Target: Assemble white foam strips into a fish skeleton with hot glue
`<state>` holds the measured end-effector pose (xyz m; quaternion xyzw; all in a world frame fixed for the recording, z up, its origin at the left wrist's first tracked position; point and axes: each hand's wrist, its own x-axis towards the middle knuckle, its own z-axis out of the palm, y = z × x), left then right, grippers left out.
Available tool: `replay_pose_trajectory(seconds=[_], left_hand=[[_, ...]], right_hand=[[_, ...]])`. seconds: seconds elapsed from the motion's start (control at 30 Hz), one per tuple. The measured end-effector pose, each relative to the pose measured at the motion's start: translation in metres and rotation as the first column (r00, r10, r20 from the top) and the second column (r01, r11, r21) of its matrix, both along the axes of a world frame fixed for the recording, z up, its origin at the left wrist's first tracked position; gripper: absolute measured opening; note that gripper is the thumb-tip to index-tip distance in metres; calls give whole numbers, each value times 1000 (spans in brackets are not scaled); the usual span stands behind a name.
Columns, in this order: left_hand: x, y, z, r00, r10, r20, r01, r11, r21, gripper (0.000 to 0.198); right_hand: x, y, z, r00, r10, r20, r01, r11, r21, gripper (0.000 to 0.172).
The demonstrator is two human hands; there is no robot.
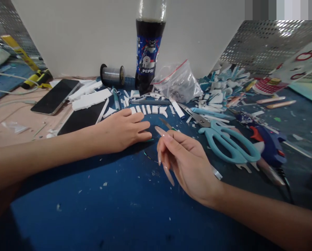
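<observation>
My left hand is palm down near the mat's middle, its fingers bent and pointing right. A small teal tip shows under them; their fingertips are hidden. Just to the right, my right hand is turned sideways with curled fingers, long pale nails and the thumb close to the index finger. What either hand pinches is too small or hidden. Behind my right fingers a pointed blade shows, and a metal end sticks out past the palm; I cannot tell whether it is held. White cut pieces lie in a row beyond my hands.
Light-blue scissors and a blue glue gun lie at right. A Pepsi bottle, a wire spool and a zip bag are at the back. Left are a phone and white strips; scraps pile back right.
</observation>
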<state>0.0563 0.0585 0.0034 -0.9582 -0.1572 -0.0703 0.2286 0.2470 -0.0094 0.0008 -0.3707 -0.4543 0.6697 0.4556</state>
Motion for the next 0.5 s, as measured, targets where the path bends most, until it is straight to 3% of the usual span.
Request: replay_pose_trajectory(seconds=[0.23,0.33,0.4,0.43,0.47,0.5], left_hand=[[0,0,-1,999,-46,-11,45,998,-50,9],[0,-1,1,999,-9,31,11,998,-59,13],[2,-7,7,986,79,148,-51,982,-183,18],[4,-12,10,958,170,233,-93,947,-307,20],[5,-19,14,900,290,325,-109,873,-476,21],[7,-26,17,805,460,374,-110,736,-668,23]], right_hand=[[-1,0,0,1000,-1,9,1,1000,-1,35],[-1,0,0,1000,-3,8,3,1000,-5,36],[-1,1,0,1000,-18,4,18,1000,5,35],[0,1,-1,1000,-31,1,31,999,13,35],[0,0,-1,999,-48,0,48,999,20,35],[0,0,-1,998,-64,-2,64,997,29,35]])
